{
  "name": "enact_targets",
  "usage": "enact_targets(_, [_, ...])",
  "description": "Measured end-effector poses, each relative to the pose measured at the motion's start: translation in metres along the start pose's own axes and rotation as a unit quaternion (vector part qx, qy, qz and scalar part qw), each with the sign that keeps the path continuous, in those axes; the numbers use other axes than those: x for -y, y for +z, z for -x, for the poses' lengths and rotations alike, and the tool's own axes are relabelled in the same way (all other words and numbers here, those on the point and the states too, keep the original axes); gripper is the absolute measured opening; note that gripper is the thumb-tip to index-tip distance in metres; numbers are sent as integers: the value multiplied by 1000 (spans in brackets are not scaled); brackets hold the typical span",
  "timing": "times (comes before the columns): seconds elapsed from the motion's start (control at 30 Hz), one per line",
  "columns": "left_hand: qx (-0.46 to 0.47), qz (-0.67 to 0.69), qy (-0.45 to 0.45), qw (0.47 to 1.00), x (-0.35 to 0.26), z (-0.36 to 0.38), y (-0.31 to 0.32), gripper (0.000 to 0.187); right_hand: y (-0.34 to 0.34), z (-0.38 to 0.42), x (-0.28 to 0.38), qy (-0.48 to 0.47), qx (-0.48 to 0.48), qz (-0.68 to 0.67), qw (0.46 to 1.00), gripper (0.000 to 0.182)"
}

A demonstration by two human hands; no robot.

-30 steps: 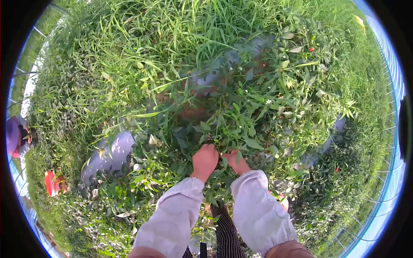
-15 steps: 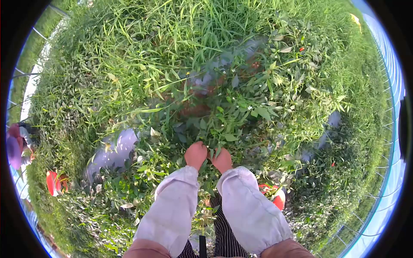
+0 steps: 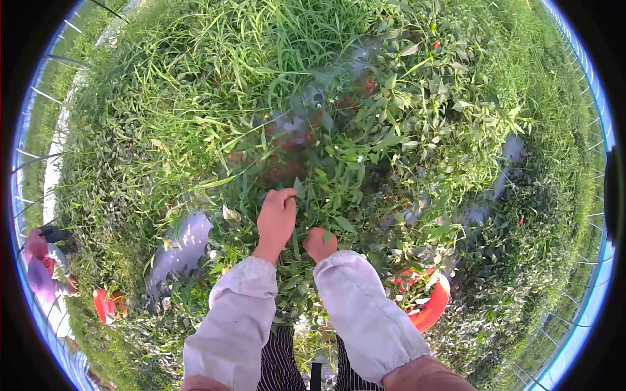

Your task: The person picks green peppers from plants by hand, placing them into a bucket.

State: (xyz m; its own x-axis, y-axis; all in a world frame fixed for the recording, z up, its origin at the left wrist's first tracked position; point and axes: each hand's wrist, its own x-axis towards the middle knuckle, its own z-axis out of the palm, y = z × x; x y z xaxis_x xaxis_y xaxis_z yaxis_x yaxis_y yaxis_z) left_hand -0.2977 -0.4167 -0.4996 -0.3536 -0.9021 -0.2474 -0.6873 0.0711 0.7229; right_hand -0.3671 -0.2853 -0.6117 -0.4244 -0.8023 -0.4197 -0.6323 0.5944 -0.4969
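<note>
My left hand [image 3: 276, 220] reaches forward into the leafy green plants [image 3: 345, 189]. Its fingers are curled together by an upright leaf [image 3: 298, 188]; what they pinch, if anything, is too small to make out. Lower and to the right, my right hand [image 3: 319, 244] is closed among stems and leaves, its fingertips partly hidden by foliage. The two hands are apart. Pale sleeves cover both forearms. Small white flowers show on the plants beyond my hands.
A red container [image 3: 445, 301] with red pieces inside stands right of my right forearm, partly behind leaves. Another red container [image 3: 102, 306] is at far left, near another person [image 3: 42, 267]. Pale ground sheeting [image 3: 182, 244] shows between plants. Tall grass [image 3: 293, 32] grows ahead.
My left hand has moved forward and left, away from my right hand. My right hand has shifted slightly left and back. The view has shifted, showing more of the red container on the right.
</note>
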Motion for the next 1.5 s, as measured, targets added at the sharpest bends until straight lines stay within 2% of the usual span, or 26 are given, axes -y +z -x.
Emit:
enact_targets(0.1, [-10,-126,128,984,-67,-44,12,35,25,-6,-11,-13,-5,-6,1000,16])
enact_targets(0.13, [-6,-129,128,983,-76,-52,26,35,36,-6,-18,-15,-17,-52,998,14])
enact_targets(0.17, [-10,-190,185,964,-82,-59,42,37,43,-5,-23,-18,-31,-96,995,13])
enact_targets(0.2, [-16,-247,242,938,-88,-65,55,38,51,6,-26,70,-92,-403,908,12])
enact_targets(0.27, [-11,-273,248,930,-82,-77,83,35,152,-10,-67,55,-107,-582,804,14])
enact_targets(0.3, [-6,-300,251,921,-78,-80,93,33,136,-8,-62,55,-108,-582,804,14])
enact_targets(0.37, [-3,-276,267,923,-71,-81,95,25,76,6,-35,42,-110,-454,883,15])
enact_targets(0.4, [1,-254,281,926,-67,-78,94,18,50,11,-20,43,-108,-455,883,15])
enact_targets(0.43, [2,-255,279,926,-63,-72,93,18,26,15,-5,111,-111,-420,894,15])
enact_targets(0.47, [32,-223,222,949,-58,-65,91,15,17,18,2,176,-113,-384,899,16])
enact_targets(0.5, [59,-189,164,966,-54,-58,87,16,104,-1,-50,132,-74,-520,841,25])
enact_targets(0.53, [199,4,-8,980,-40,-50,73,18,75,0,-35,127,-72,-522,841,25])
enact_targets(0.57, [324,203,-180,906,-19,-40,59,20,20,5,-14,94,-9,-308,947,28])
enact_targets(0.6, [327,265,-245,874,-5,-31,42,22,-31,11,5,51,52,-73,995,31])
enact_targets(0.67, [330,362,-314,813,11,-5,7,24,-76,31,18,58,70,-86,992,40])
enact_targets(0.73, [281,415,-308,809,12,36,-26,23,-105,55,25,142,11,-239,961,48])
enact_targets(0.8, [264,422,-298,814,21,85,-65,22,-127,97,25,41,-102,-371,922,52])
enact_targets(0.83, [274,389,-290,830,22,114,-85,22,-166,124,38,190,51,-395,898,46])
enact_targets(0.9, [299,389,-290,822,16,170,-122,19,-188,178,44,159,103,-440,878,28])
enact_targets(1.0, [328,407,-287,803,-5,245,-161,24,-227,243,81,115,211,-408,881,24])
enact_targets(1.03, [337,391,-240,822,-17,263,-173,27,-235,260,98,164,243,-445,846,24])
enact_targets(1.13, [313,290,-48,903,-38,304,-182,33,-252,282,134,147,325,-433,828,23])
enact_targets(1.2, [295,260,-28,919,-65,311,-202,33,-273,295,178,127,347,-422,828,22])
enact_targets(1.27, [280,226,-12,933,-78,318,-215,34,-285,299,207,41,318,-302,898,22])
enact_targets(1.37, [196,268,38,943,-77,323,-232,32,-300,301,242,-28,338,-258,905,25])
enact_targets(1.5, [176,280,48,942,-89,336,-295,31,-313,309,286,-105,352,-197,909,29])
